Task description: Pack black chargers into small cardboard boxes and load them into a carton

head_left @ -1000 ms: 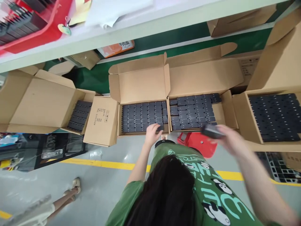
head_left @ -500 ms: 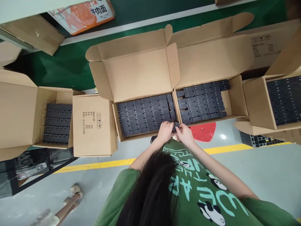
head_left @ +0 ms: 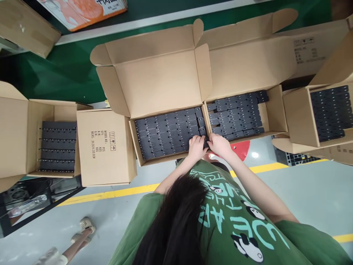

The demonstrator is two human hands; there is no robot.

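Note:
My left hand (head_left: 197,148) and my right hand (head_left: 220,145) meet at the near right corner of an open cardboard box (head_left: 165,156). Between their fingertips is a small black piece (head_left: 206,142), mostly covered by the fingers. Both hands are closed around it. Rows of flat black pieces (head_left: 168,132) with small shiny metal points fill this box, and a narrower column of them (head_left: 200,117) runs along its right wall. Directly to the right, a second open box (head_left: 271,110) holds similar black pieces (head_left: 237,116), with bare cardboard at its right end.
A closed carton (head_left: 106,147) and an open box with black strips (head_left: 57,147) stand left. Another filled box (head_left: 302,114) is at right. A red sheet (head_left: 242,150) shows below the boxes. Another person's legs (head_left: 79,239) are at lower left.
The hands with the small black piece have moved slightly up, onto the box's near right corner. My view has shifted a little, so the left-hand boxes sit further left.

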